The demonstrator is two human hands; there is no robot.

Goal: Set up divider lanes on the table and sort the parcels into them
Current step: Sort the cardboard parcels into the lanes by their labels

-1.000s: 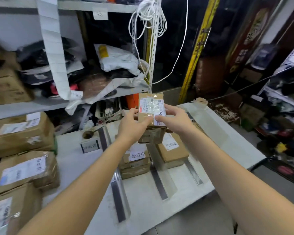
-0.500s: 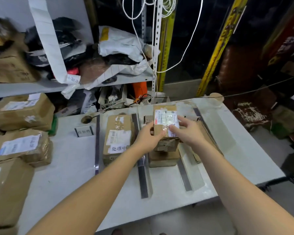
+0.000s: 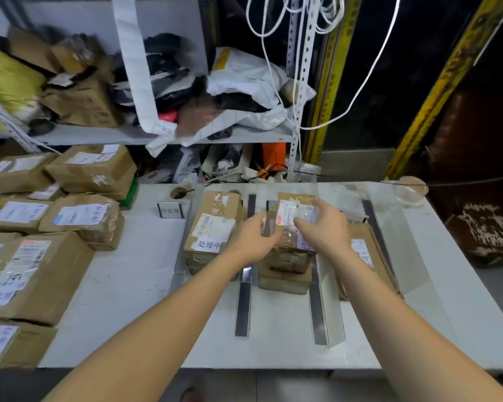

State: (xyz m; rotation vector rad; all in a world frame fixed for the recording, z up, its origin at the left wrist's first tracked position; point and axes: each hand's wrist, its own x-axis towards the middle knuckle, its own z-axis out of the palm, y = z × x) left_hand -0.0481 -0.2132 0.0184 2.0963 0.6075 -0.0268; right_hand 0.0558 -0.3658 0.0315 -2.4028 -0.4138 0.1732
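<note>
A small brown parcel (image 3: 292,210) with a white label lies on top of a stack of parcels (image 3: 283,281) in the middle lane of the white table (image 3: 273,349). My left hand (image 3: 251,237) grips its left edge. My right hand (image 3: 324,227) rests over its right side with fingers spread. Divider strips (image 3: 243,303) (image 3: 320,310) run front to back on either side of the stack. A bigger parcel (image 3: 212,224) with a paper tag fills the lane to the left. Another parcel (image 3: 368,256) lies in the right lane, partly hidden by my right arm.
Several labelled parcels (image 3: 35,265) are piled on the table's left side. A small sign (image 3: 171,210) stands near the back. A shelf (image 3: 163,137) crammed with bags and boxes rises behind the table, with white cables (image 3: 273,82) hanging down. A round lid (image 3: 413,188) sits at the back right corner.
Both hands have brought the small parcel down from chest height onto the middle lane's stack. My right hand's fingers have loosened and spread.
</note>
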